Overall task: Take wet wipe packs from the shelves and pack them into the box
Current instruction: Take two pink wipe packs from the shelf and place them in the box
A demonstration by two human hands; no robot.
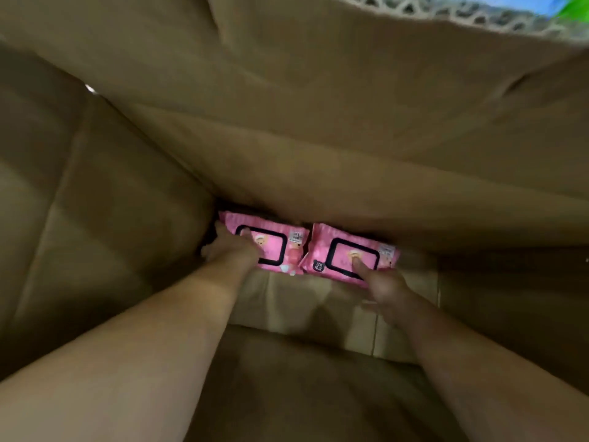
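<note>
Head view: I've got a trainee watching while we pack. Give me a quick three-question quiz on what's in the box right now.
1. How many pink wet wipe packs lie on the cardboard box floor?
2. True or false: the packs are stacked one atop the other.
3. Which hand rests on which pack?

Key:
1. Two: left pack, right pack.
2. False; they lie side by side against the far wall.
3. Left hand on the left pack, right hand on the right pack.

You are looking into a dim box (287, 138); light is entering from the top right opening. Shadows are pooling along the bottom, everything is blurring softly, and the edges are bending outward.
</note>
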